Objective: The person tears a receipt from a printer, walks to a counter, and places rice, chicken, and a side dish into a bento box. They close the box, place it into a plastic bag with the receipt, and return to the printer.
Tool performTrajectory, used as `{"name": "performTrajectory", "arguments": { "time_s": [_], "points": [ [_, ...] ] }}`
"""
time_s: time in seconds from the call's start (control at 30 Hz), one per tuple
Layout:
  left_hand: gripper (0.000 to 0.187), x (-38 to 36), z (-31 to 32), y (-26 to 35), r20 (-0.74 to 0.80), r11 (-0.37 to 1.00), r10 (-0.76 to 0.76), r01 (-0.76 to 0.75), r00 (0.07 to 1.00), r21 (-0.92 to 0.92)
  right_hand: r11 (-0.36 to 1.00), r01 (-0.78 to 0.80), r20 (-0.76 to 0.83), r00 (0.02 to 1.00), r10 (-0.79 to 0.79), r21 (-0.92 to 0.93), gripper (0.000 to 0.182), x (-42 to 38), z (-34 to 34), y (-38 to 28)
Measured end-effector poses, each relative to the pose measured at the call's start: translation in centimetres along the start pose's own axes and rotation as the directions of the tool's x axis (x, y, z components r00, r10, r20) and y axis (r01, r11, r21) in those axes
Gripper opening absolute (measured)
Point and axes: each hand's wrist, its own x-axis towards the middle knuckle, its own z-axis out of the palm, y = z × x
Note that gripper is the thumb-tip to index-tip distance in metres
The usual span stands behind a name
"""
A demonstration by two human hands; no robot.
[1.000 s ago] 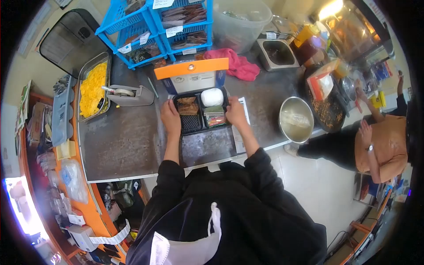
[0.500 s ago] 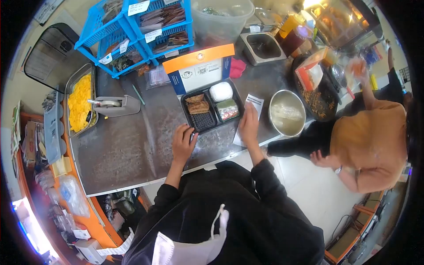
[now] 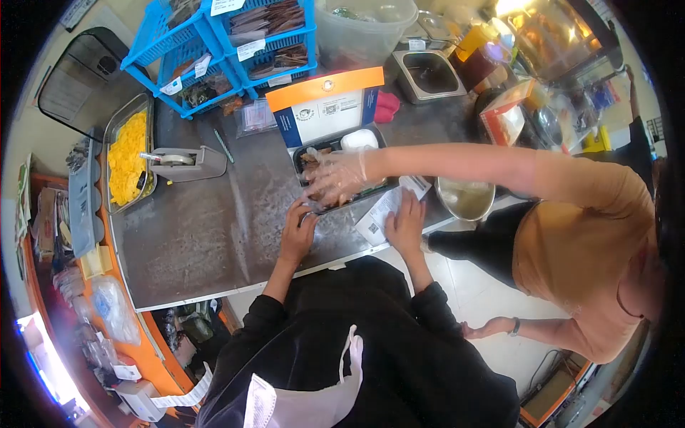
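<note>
My left hand (image 3: 297, 232) is at the near left corner of a black meal tray (image 3: 351, 202), fingers and thumb closed on its edge. My right hand (image 3: 407, 227) lies with fingers stretched out on a printed paper slip (image 3: 376, 222), right of the tray. A co-worker's hand in a clear glove (image 3: 335, 175) reaches over the tray from the right and covers much of its food. A white mound of rice (image 3: 359, 139) still shows. Behind the tray stands an orange, white and blue carton sleeve (image 3: 325, 114).
The co-worker's arm (image 3: 457, 167) crosses above a steel bowl (image 3: 467, 203). At left are a tape dispenser (image 3: 189, 167) and a glass dish of yellow food (image 3: 128, 160). Blue baskets (image 3: 214, 60) and a metal container (image 3: 432, 76) stand behind.
The co-worker's gloved hand has come in from the right over the tray. My right hand has shifted slightly down, and the slip has turned and slid left. My left hand stays at the corner.
</note>
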Motion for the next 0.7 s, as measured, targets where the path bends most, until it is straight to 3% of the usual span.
{"name": "performTrajectory", "arguments": {
  "time_s": [0.07, 0.2, 0.33, 0.43, 0.53, 0.63, 0.7],
  "points": [
    [0.009, -0.4, 0.1, 0.1, 0.013, 0.986, -0.128, 0.128, 0.992, -0.108, 0.997, 0.010, 0.026, 1.000, -0.008, -0.078, 0.062, -0.1, 0.0, 0.3],
    [0.006, 0.4, -0.2, 0.7, -0.078, 0.958, -0.180, 0.157, 0.981, -0.241, 0.990, 0.053, 0.083, 0.996, -0.043, -0.128, 0.063, -1.3, -0.4, -0.2],
    [0.007, 2.0, -1.7, 1.3, -0.088, 0.941, -0.235, 0.204, 0.968, -0.272, 0.984, 0.179, 0.246, 0.954, -0.171, -0.011, 0.066, -2.4, -0.6, -2.5],
    [0.008, 2.6, -2.4, 1.4, -0.058, 0.925, -0.259, 0.230, 0.964, -0.302, 0.920, 0.390, 0.286, 0.877, -0.385, 0.043, 0.065, -2.0, 0.3, -5.8],
    [0.008, 3.0, -2.7, 1.0, -0.064, 0.956, -0.180, 0.159, 0.982, -0.247, 0.903, 0.430, 0.206, 0.882, -0.424, 0.014, 0.060, -1.2, 0.6, -8.5],
    [0.008, 2.4, -2.9, 0.2, -0.008, 0.984, -0.136, 0.134, 0.991, -0.118, 0.922, 0.334, -0.034, 0.942, -0.334, 0.198, 0.056, -1.8, 2.0, -5.7],
    [0.009, 2.0, -3.0, -0.3, 0.028, 0.995, -0.097, 0.097, 0.995, 0.006, 0.928, 0.346, -0.199, 0.928, -0.316, 0.137, 0.049, 0.1, 1.3, -4.5]
  ]
}}
